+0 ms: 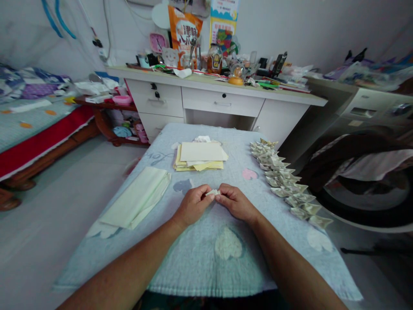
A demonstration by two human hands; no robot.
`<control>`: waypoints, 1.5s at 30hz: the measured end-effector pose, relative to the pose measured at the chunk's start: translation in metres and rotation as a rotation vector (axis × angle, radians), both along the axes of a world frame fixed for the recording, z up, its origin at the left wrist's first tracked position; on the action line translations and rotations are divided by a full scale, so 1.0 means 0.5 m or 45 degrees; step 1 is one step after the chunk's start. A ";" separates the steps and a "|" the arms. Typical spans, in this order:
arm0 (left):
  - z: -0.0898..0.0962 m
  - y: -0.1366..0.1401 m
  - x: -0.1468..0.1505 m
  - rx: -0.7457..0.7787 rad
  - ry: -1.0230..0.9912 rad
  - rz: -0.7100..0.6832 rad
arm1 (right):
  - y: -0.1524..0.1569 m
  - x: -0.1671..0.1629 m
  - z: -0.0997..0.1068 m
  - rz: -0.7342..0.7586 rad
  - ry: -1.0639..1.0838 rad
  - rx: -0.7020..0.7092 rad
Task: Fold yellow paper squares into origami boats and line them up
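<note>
The light is dim, cool and diffuse; its source cannot be told. The table (193, 267) is fairly evenly lit, and the stacked sheets (203, 151) toward its far edge show palest. Beyond its right edge the washer (342, 113) sinks into heavy shade; the strip under its near edge is almost black. Wide-angle stretch splays its near corners and smears the bed (41, 114). The folded paper (213, 192) looks soft, its creases unclear; the poster's (224, 7) small print is blurred.

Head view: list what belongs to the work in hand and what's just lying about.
Probably the work:
- small folded paper, in left hand and right hand
- folded paper pieces
- paper stack
- pale folded bundle

Apparently lying about:
- pink clock
- orange bag
- jar
</note>
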State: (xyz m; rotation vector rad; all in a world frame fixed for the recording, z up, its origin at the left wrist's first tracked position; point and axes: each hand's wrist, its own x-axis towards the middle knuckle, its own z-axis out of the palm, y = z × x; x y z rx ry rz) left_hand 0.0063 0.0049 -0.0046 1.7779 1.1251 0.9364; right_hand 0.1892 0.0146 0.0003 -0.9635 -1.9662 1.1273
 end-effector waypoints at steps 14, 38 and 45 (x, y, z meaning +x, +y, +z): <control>0.005 0.004 -0.004 -0.021 -0.020 0.039 | -0.007 0.005 0.007 -0.061 -0.024 -0.088; 0.006 -0.001 -0.009 -0.032 -0.006 0.030 | -0.012 -0.002 0.004 -0.079 0.044 -0.113; 0.009 0.003 -0.012 -0.084 -0.102 -0.021 | -0.009 0.001 0.005 -0.102 0.117 -0.172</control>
